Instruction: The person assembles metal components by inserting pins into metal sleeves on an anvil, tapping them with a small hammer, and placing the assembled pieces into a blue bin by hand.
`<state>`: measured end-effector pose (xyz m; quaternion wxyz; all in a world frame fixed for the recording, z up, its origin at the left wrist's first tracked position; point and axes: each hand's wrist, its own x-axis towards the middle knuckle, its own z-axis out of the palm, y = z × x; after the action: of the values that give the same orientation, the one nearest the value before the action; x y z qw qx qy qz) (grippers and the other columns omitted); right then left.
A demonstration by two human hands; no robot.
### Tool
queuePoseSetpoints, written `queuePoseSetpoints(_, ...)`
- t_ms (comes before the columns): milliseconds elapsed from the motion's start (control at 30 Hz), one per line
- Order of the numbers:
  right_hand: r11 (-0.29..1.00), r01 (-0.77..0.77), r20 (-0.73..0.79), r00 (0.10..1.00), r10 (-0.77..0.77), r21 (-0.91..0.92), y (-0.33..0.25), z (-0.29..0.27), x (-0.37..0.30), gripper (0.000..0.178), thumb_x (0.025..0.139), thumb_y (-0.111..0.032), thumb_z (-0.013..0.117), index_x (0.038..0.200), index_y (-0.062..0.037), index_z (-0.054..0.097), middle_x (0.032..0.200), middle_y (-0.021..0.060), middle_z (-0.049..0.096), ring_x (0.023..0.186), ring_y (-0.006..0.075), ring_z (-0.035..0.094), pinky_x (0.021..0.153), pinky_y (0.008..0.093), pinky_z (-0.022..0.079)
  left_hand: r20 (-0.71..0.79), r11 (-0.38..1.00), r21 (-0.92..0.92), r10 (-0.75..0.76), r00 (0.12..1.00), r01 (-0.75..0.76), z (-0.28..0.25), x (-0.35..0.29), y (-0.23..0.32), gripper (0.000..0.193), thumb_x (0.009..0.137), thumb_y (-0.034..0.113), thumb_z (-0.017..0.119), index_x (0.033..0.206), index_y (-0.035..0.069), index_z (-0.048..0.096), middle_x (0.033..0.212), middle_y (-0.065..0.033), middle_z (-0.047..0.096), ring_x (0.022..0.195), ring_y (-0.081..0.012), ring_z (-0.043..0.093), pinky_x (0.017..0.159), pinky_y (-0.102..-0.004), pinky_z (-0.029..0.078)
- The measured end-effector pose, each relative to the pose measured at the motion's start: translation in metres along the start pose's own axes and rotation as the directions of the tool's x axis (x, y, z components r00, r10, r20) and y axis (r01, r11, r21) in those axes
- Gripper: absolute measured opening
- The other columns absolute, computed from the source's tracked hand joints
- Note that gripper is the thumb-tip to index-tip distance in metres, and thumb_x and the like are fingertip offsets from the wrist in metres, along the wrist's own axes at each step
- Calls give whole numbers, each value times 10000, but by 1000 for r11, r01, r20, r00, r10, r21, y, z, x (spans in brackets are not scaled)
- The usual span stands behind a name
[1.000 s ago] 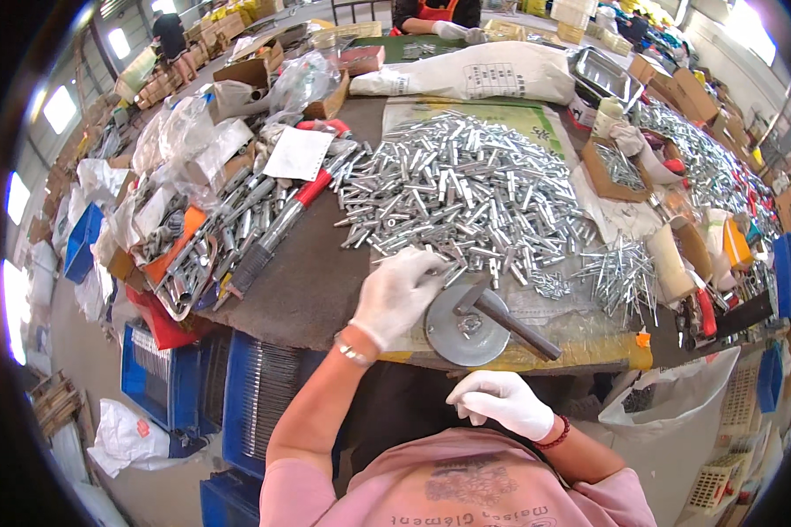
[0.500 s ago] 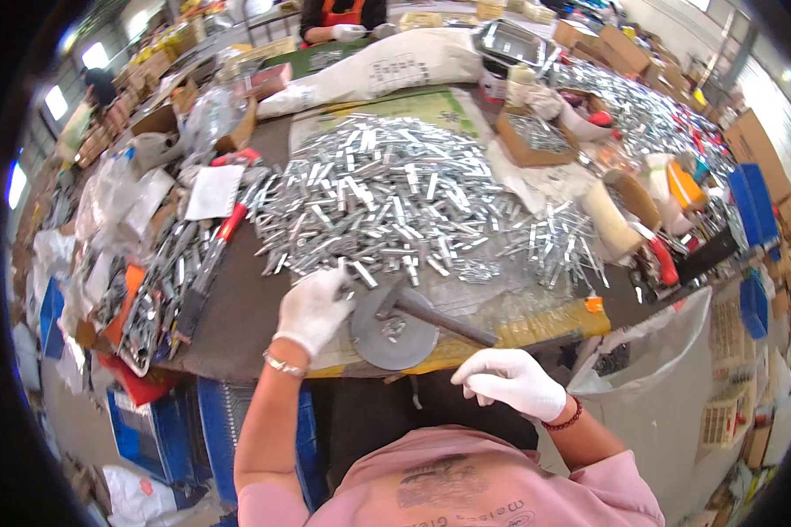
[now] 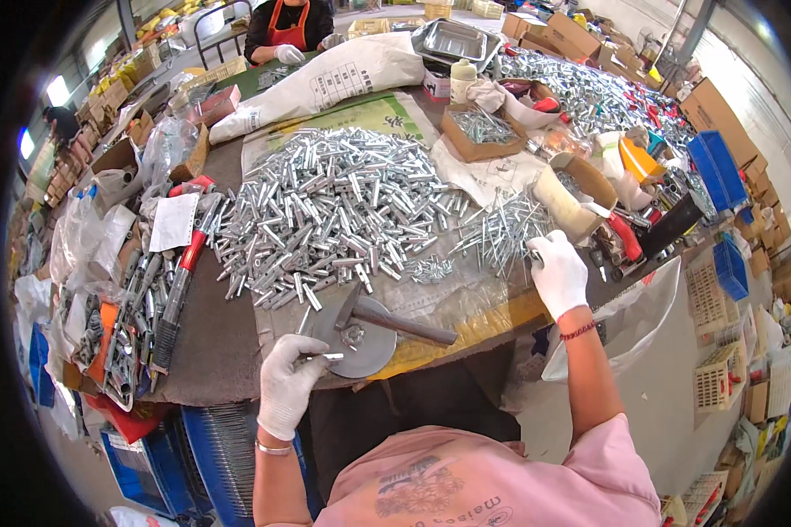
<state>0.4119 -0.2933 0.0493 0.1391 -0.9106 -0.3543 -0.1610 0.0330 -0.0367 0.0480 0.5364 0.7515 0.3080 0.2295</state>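
Observation:
My left hand (image 3: 288,386), in a white glove, is closed on a short silver metal tube (image 3: 332,356) beside the left edge of a round grey disc (image 3: 373,351). Another slim metal piece (image 3: 304,320) sticks up just beyond its fingers. A hammer (image 3: 395,321) lies across the disc, its handle pointing right, near a few small metal bits (image 3: 352,335). At the right side of a heap of thin metal pins (image 3: 499,230), my gloved right hand (image 3: 558,274) has its fingers pinched together; what they hold is too small to make out. A large mound of metal tubes (image 3: 334,206) fills the middle.
Tools with a red-handled one (image 3: 185,272) crowd the left edge. Cardboard boxes (image 3: 483,132) and a cardboard roll (image 3: 564,206) stand at the right. A white sack (image 3: 334,79) lies across the back, with a co-worker (image 3: 288,31) beyond. A plastic bag (image 3: 624,329) hangs at the front right.
My right hand has moved from the table's front edge forward and right to the thin pins. My left hand has drawn back nearer me, a metal tube now showing in it. The view has shifted.

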Motion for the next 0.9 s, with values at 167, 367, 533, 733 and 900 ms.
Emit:
queuePoseSetpoints(167, 972, 216, -42, 974, -221, -94, 14, 23, 18, 26, 861, -128, 741, 867, -151, 731, 987, 89, 650, 920, 306, 704, 793, 462, 595, 34, 969, 178, 168, 985, -172, 8, -9, 10, 201, 865, -71, 752, 1039, 22, 791, 1021, -120, 711, 984, -259, 711, 864, -359, 568)
queuePoseSetpoints(367, 915, 256, -162, 963, -214, 312, -37, 9, 6, 57, 946, -96, 764, 1000, -108, 778, 1001, 98, 757, 900, 317, 757, 776, 404, 609, 57, 889, 367, 273, 960, -275, 8, -7, 5, 99, 885, 117, 817, 975, 78, 804, 969, -109, 728, 944, -345, 713, 833, -441, 566)
queuePoseSetpoints(533, 682, 499, 20, 799, -601, 535, -148, -29, -39, 229, 937, -75, 662, 1099, -171, 792, 888, 69, 668, 871, 281, 708, 753, 405, 584, 53, 837, 466, 296, 954, -286, 12, -9, 5, 81, 861, 154, 839, 924, 114, 806, 920, -70, 704, 901, -312, 702, 805, -429, 561)
queuePoseSetpoints(733, 686, 449, 130, 776, -617, 573, -191, 3, -68, 46, 931, -124, 746, 970, -149, 749, 892, 55, 666, 838, 305, 716, 736, 420, 586, 27, 825, 462, 353, 935, -325, 13, -7, 2, 117, 824, 122, 853, 929, 89, 814, 873, -85, 699, 842, -310, 687, 765, -432, 541)
queuePoseSetpoints(900, 679, 466, 130, 764, -633, 567, -197, 7, -63, 36, 913, -136, 761, 935, -155, 740, 911, 50, 659, 834, 302, 714, 734, 423, 587, 46, 834, 435, 355, 934, -338, 12, -8, -5, 109, 848, 150, 840, 946, 122, 800, 927, -62, 689, 910, -302, 691, 815, -422, 551)
